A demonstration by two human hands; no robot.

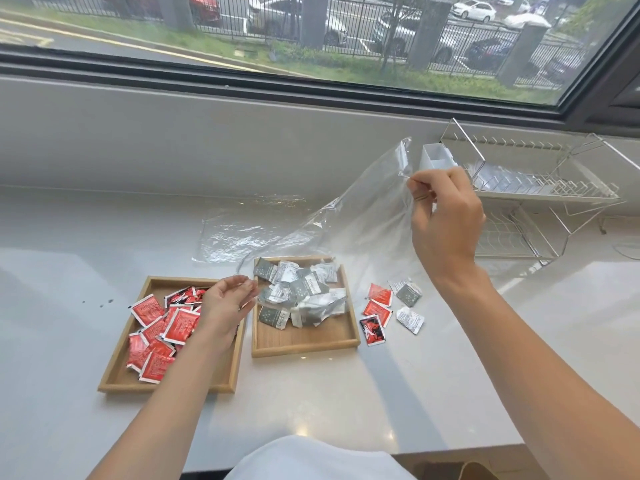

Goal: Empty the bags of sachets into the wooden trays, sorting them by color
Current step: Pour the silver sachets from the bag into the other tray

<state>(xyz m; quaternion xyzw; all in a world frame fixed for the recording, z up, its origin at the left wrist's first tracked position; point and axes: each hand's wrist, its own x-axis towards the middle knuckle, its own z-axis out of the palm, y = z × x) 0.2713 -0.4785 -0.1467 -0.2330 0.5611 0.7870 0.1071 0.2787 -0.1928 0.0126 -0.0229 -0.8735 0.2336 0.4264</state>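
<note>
Holding clear bag [363, 216] — both hands pinched on it | wooden trays [304, 344]: 2 | loose sachets [379, 294]: 6

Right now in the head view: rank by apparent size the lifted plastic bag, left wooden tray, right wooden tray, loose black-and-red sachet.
1. lifted plastic bag
2. left wooden tray, though nearer the camera
3. right wooden tray
4. black-and-red sachet

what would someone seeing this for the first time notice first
Probably the large clear plastic bag, pinched at its upper edge by the right hand and draped down over the far end of the wooden tray of grey and silver sachets. Next, the bright red sachets heaped in the left wooden tray under the left hand, and a few loose sachets on the white counter to the right.
</note>
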